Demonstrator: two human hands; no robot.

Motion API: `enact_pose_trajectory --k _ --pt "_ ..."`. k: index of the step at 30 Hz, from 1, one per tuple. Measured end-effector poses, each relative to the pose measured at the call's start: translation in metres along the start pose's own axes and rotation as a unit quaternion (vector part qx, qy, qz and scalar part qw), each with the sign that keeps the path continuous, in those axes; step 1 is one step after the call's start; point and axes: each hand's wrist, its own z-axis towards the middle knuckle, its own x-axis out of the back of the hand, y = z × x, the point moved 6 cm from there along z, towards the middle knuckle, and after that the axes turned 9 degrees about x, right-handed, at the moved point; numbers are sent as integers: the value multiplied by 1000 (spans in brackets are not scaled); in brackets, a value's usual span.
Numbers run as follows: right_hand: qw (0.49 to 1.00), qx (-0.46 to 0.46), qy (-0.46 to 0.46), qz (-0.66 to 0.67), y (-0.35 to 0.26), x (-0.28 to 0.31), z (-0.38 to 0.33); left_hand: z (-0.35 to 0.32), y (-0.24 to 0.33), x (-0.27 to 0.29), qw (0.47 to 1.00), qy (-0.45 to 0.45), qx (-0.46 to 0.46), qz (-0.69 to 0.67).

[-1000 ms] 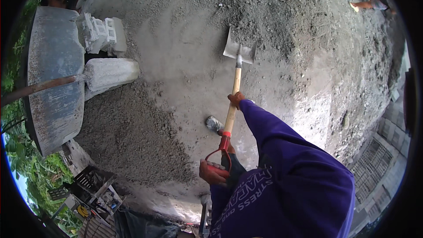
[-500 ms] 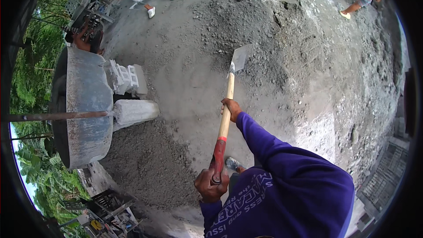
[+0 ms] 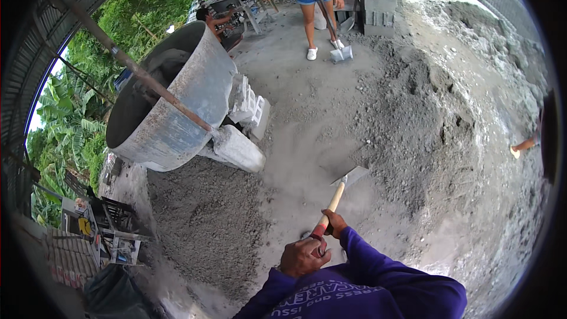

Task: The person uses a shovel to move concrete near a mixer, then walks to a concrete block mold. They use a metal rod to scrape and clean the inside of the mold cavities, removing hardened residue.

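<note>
A shovel (image 3: 336, 198) with a pale wooden shaft and a red handle slants away from my body. My left hand (image 3: 302, 258) is wrapped round its red grip end. Farther up, my right hand (image 3: 337, 224) closes on the shaft close to where the red part meets the wood. The flat metal blade (image 3: 356, 175) lies low over the dusty floor, beside the left edge of a grey gravel heap (image 3: 401, 130). I cannot make out any load on the blade.
A large metal mixer drum (image 3: 207, 97) stands at left on a concrete support (image 3: 237, 149), with hollow blocks (image 3: 255, 107) beside it. Dark loose mix (image 3: 204, 218) lies below. At the back, a person (image 3: 313, 6) holds another shovel (image 3: 341, 54); someone else (image 3: 220, 23) sits nearby.
My view has tilted up and turned. Both hands and the shovel are drawn closer to my body, the hands nearer each other. The person at the back now stands with a shovel.
</note>
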Motion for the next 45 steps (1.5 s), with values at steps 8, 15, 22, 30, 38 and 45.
enact_pose_trajectory --k 8,15,22,30,38,45 --pt "941 141 41 -305 -103 -22 -48 33 -68 66 996 76 -27 -49" --pt "859 430 7 -278 -199 -153 -148 71 -84 96 977 158 -135 -43" --pt "714 567 -48 -407 -229 -223 -174 126 -91 110 886 232 -113 -384" --pt "774 544 62 -319 -306 -182 -113 210 -129 84 791 167 104 -579" --pt "745 587 223 -225 -418 -99 -76 201 -330 90 713 322 329 -529" --pt "723 476 34 -500 -478 -149 -90 189 -416 294 596 519 116 -602"
